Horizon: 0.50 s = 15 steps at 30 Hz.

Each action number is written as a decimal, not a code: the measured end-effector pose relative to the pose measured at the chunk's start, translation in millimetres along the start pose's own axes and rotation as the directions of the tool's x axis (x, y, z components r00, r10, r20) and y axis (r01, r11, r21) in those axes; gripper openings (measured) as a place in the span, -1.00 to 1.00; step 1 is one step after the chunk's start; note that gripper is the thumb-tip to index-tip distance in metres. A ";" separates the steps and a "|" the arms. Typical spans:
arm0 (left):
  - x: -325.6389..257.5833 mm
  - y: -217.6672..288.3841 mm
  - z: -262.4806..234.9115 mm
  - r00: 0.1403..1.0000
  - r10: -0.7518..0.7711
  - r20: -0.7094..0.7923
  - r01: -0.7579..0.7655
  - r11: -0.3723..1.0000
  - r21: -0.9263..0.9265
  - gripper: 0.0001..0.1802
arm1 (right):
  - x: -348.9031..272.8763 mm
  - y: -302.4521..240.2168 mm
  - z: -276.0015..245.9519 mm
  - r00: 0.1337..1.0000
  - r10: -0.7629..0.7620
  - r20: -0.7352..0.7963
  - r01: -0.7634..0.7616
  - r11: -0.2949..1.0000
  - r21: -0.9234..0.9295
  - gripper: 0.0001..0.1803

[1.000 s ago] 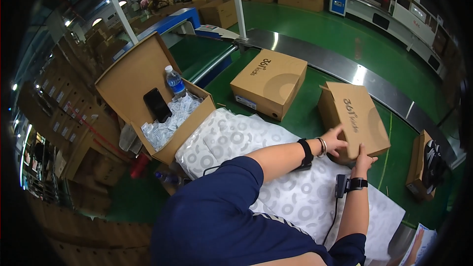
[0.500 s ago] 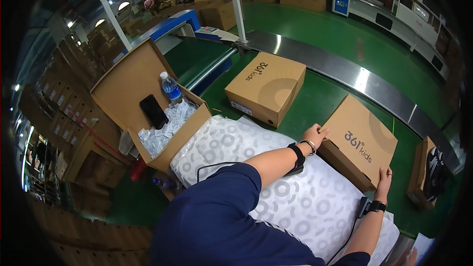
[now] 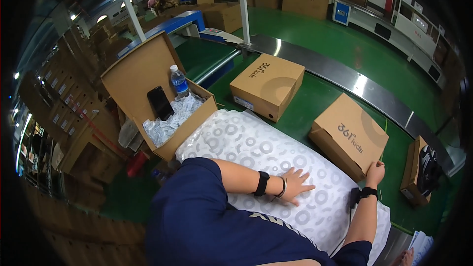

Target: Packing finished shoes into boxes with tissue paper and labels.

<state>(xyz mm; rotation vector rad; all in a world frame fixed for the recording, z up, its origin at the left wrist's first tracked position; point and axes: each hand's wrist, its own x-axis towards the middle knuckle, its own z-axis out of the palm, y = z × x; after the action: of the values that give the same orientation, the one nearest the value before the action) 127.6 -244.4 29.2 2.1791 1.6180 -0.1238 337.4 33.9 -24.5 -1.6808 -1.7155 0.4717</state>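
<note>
A closed brown cardboard shoe box [image 3: 345,143] lies on the green belt, beyond the white wrapping paper [image 3: 236,138] with its grey ring pattern. My left hand [image 3: 295,185] rests on the paper, palm down and fingers spread, holding nothing. At the box's near right corner is my right hand [image 3: 375,173], its fingers curled against the cardboard; their tips are partly hidden. Dark bands circle both wrists.
Another closed shoe box [image 3: 268,86] sits farther left on the belt. An open carton [image 3: 194,123] holds small white packets, a phone [image 3: 160,103] and a water bottle [image 3: 179,82]. Black shoes [image 3: 428,170] lie in an open box at right. Someone else's hand [image 3: 408,257] is near papers.
My left hand has let go of the shoe box and come back onto the paper, fingers spreading. My right hand stays at the box's corner, its fingers more curled. The box has shifted slightly left.
</note>
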 end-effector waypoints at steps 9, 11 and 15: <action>-10.3 19.4 26.5 0.986 -0.125 0.110 0.122 0.992 0.031 0.03 | -93.7 -69.9 -16.2 0.384 -0.373 0.844 0.311 0.913 0.262 -0.22; -17.1 24.2 26.4 0.974 -0.196 0.113 0.201 0.979 -0.031 0.02 | -103.7 -50.4 -33.1 0.433 -0.501 0.749 0.747 0.665 0.012 -0.16; -27.2 12.7 30.0 0.973 -0.226 0.050 0.225 0.974 0.024 -0.05 | -74.1 29.5 -70.8 0.525 -0.312 0.792 0.602 0.794 -0.086 -0.20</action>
<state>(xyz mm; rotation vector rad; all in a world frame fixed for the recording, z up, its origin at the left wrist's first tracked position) 136.1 -283.2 14.1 1.9805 1.8369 -0.2605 402.3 -49.5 -10.7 -1.1719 -2.9326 0.6799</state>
